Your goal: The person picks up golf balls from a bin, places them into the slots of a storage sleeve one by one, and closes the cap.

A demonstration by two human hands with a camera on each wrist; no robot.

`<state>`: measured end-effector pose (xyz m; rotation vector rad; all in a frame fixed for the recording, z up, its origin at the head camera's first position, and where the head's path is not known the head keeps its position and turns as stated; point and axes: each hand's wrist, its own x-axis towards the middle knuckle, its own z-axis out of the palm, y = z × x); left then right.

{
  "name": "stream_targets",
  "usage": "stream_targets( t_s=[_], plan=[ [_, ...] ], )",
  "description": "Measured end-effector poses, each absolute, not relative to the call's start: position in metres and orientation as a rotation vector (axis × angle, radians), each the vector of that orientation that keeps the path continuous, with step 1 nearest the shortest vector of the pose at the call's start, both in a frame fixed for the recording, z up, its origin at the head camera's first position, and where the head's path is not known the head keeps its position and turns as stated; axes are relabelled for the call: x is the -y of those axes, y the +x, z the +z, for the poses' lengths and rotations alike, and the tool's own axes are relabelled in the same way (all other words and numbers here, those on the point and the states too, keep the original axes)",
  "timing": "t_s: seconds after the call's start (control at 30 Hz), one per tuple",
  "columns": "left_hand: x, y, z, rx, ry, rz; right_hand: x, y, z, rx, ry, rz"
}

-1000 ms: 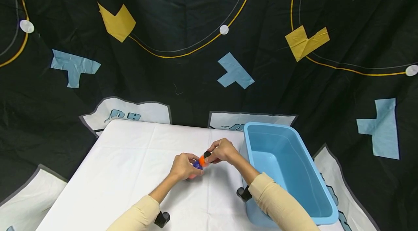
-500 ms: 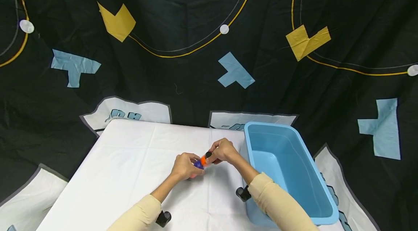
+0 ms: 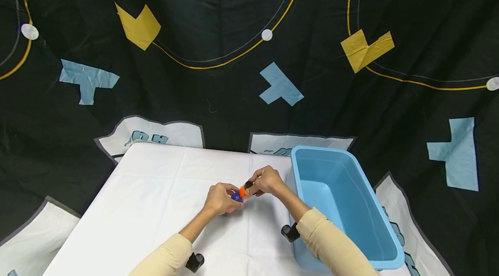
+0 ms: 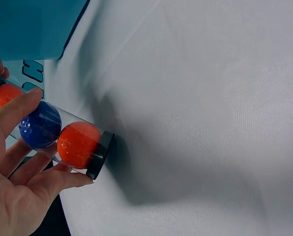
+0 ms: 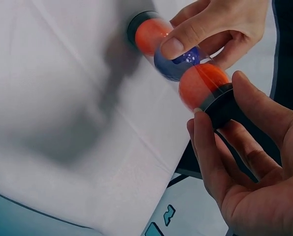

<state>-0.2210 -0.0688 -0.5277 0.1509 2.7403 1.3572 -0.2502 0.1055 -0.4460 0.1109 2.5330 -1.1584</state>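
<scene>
A clear plastic tube with black end caps contains two orange balls and a blue ball between them. My left hand grips the tube around its middle, thumb lying over the blue ball. My right hand pinches the black cap at the other end between thumb and fingers. That cap sits on the tube's end, against one orange ball. The far cap shows beyond the left hand in the left wrist view. The tube is tilted and held over the white table.
A light blue plastic bin stands at the table's right side, beside the right forearm. The white-covered table spreads to the left of the hands. A black curtain with tape marks hangs behind.
Both hands stay almost in place on the tube; only a very slight shift to the right shows, and the cap stays in the right fingers.
</scene>
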Motion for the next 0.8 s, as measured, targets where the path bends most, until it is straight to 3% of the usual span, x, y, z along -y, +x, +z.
stream_targets(
  t_s=[0.8],
  plan=[
    [0.0702, -0.2196, -0.5282, -2.696, 0.113, 1.392, -0.1045, -0.2482, -0.4462, -2.533, 0.066, -1.171]
  ],
)
